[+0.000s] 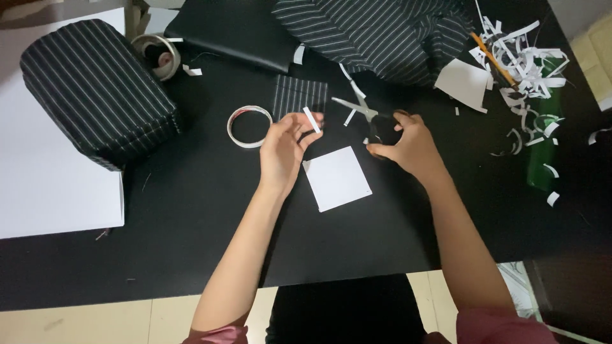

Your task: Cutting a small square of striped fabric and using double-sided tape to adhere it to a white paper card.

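Pink sleeves sit closest to the lens, with both bare forearms stretching out over the wide black tabletop (pixel 191 242), the biggest thing in view. On its left lie a large white sheet of card (pixel 44 191) and, on that, a rounded box wrapped in black pinstriped fabric (pixel 95 92). More pinstriped cloth (pixel 382 35) is heaped at the far edge, and a tangle of white paper trimmings (pixel 523 64) fills the far right.

Between the hands lies a square of white paper (pixel 336 178), with a small pinstriped fabric square (pixel 296 95) and a white ring of tape (pixel 248 126) beyond it.

The right hand (pixel 408 143) is curled closed around the black handles of silver-bladed scissors (pixel 363 109), blades apart and pointing towards the left hand (pixel 280 150). That hand pinches a short white strip (pixel 312 120) between thumb and fingertips, the other fingers loose.

The open blades lie near the left fingers, so a careless snip could nick them, and the strip, being sticky-looking, might fold on itself. Free room is mostly near the table's front edge; the far side is crowded.
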